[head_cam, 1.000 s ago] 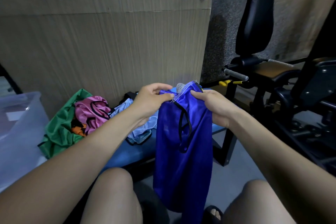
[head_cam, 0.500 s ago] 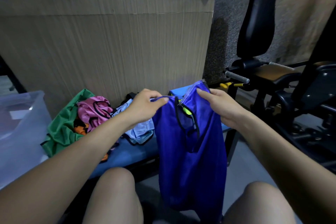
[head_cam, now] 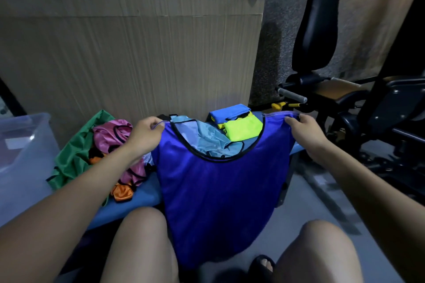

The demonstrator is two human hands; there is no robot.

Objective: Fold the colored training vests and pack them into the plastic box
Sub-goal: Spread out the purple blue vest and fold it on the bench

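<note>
We pinch the blue vest (head_cam: 220, 190) by its shoulders, left hand (head_cam: 145, 138) and right hand (head_cam: 303, 132) well apart, holding it stretched above the bench (head_cam: 138, 200).

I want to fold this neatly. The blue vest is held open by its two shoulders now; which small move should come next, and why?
Probably bring the right hand across to the left hand, folding the blue vest in half lengthwise. Each hand pinches one shoulder, and the vest hangs spread flat and free, so the halves can meet evenly.
</note>
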